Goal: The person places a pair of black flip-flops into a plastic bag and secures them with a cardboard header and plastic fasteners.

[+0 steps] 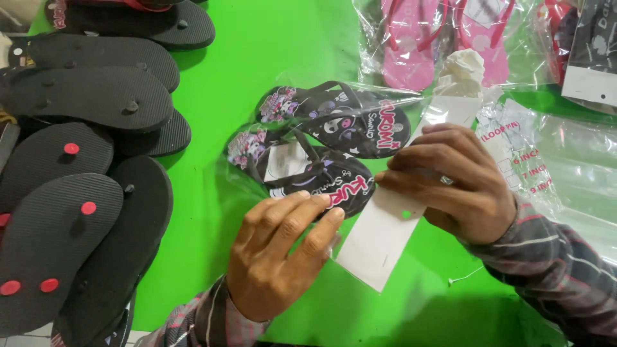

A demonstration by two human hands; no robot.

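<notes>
bagged black flip-flops [321,144] lie mid-table on the green table [244,58]. left hand [283,254] presses flat, fingers together, on the bag's near end; right hand [450,180] pinches the white header card [382,238] (black soles [71,193] stacked left).

The pink sandals [443,38] at the top are cut off by the edge. The right hand [450,180] hides part of the white card [379,238].

Table [257,51]: bright green. Bagged sandals [334,138], centre: black, pink cartoon print. Sandals [411,45], 1 o'clock: pink. Soles [71,212], 9 o'clock: black, red plugs.
</notes>
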